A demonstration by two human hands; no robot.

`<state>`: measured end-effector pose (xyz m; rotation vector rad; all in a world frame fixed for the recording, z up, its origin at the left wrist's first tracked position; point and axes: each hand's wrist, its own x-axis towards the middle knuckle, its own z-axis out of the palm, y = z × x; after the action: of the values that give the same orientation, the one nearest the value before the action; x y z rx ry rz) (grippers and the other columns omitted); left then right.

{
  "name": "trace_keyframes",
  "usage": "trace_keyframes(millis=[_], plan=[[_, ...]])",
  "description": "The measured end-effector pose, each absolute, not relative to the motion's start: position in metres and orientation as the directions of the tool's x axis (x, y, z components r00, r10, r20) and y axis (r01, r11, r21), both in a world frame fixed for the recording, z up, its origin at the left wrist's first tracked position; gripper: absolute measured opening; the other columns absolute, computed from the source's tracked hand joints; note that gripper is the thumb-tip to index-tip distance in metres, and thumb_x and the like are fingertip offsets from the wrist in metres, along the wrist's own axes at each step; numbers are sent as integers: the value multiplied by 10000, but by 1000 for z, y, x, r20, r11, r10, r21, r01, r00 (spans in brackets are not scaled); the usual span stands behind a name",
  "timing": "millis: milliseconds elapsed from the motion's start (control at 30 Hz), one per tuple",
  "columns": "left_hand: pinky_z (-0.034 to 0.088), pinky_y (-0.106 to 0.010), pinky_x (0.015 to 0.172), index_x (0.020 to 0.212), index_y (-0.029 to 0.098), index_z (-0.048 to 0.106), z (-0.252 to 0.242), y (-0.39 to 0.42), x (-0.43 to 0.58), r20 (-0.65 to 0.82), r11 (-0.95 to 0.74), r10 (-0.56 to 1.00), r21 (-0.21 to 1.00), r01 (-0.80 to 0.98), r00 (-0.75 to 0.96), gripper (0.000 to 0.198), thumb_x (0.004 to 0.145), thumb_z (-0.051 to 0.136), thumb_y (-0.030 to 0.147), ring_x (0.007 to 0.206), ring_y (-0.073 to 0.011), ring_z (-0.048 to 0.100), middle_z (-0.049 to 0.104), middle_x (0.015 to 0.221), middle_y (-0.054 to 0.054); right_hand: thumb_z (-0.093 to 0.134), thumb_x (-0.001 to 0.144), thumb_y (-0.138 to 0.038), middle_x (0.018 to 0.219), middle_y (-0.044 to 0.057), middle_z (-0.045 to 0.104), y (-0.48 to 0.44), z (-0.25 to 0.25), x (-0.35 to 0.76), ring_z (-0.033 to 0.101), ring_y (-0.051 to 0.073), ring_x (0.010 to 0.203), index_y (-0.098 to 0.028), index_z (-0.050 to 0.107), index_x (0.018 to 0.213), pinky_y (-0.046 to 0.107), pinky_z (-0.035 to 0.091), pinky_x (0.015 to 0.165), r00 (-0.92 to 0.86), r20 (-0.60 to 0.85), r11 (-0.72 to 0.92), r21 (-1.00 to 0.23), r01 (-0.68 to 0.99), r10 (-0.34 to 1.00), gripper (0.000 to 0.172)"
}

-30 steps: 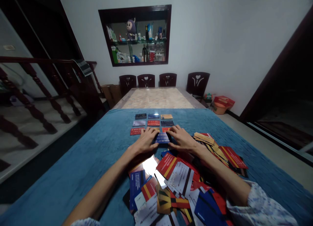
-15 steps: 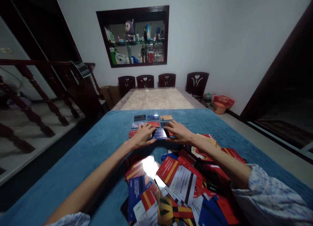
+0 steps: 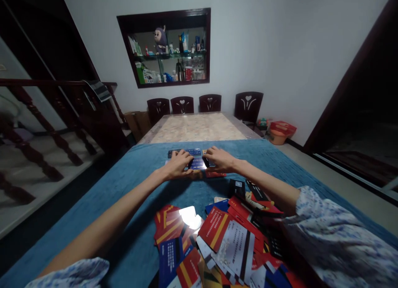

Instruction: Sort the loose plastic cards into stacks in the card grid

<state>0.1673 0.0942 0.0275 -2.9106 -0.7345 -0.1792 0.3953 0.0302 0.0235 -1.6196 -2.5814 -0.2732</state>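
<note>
A shiny blue card (image 3: 197, 163) is held by its two short sides between my hands, above the laid-out cards. My left hand (image 3: 178, 165) is closed on its left edge, thumb toward me. On the opposite edge, my right hand (image 3: 218, 159) grips with bent fingers. Behind it lie a black card (image 3: 174, 153) and another blue card (image 3: 194, 151), both partly covered. A red card (image 3: 217, 174) shows below my right hand. The rest of the laid-out cards are mostly hidden by my hands. Nearer me spreads a loose heap of mixed cards (image 3: 214, 230).
A blue cloth (image 3: 130, 188) covers the near part of the table, with the bare stone-patterned top (image 3: 192, 126) beyond. Dark chairs (image 3: 210, 103) stand at the far end. Stair railings (image 3: 40, 113) run along the left, and an orange bucket (image 3: 277, 136) is on the floor at right.
Both hands have moved forward with the blue card, farther over the laid-out rows, and now cover more of them. The view has shifted slightly. More of the heap's right side shows.
</note>
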Motion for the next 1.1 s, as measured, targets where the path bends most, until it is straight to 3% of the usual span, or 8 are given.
trace_keyframes(millis=[333, 600, 833, 1100], plan=[[345, -511, 937, 1241, 221, 570, 24, 134, 178, 125, -821, 547, -110, 560, 827, 418, 846, 598, 354, 1142, -329, 442, 577, 1227, -145, 678, 848, -423, 1238, 179, 555, 69, 26, 396, 475, 325, 1129, -189, 585, 1305, 368, 447, 778, -384, 130, 372, 108, 922, 914, 522], [362, -544, 944, 1231, 203, 578, 20, 157, 188, 96, -787, 599, -110, 607, 795, 396, 861, 574, 345, 1181, -348, 446, 594, 1216, -146, 686, 839, -360, 1250, 176, 571, 106, 18, 401, 482, 342, 1153, -197, 632, 1235, 395, 475, 801, -351, 108, 337, 130, 932, 930, 431], [375, -538, 939, 1193, 176, 603, 17, 178, 197, 50, -761, 637, -121, 637, 770, 380, 849, 563, 333, 1208, -365, 440, 585, 1246, -165, 680, 853, -359, 1295, 209, 554, 124, 18, 395, 466, 385, 1210, -184, 646, 1231, 480, 499, 852, -282, 67, 275, 100, 956, 957, 418], [386, -540, 955, 1185, 177, 614, 10, 195, 210, 10, -723, 681, -149, 674, 732, 353, 857, 549, 293, 1242, -365, 429, 600, 1268, -167, 647, 874, -391, 1344, 180, 558, 141, 12, 392, 436, 371, 1294, -211, 624, 1279, 470, 469, 941, -184, -2, 184, 89, 979, 983, 444]])
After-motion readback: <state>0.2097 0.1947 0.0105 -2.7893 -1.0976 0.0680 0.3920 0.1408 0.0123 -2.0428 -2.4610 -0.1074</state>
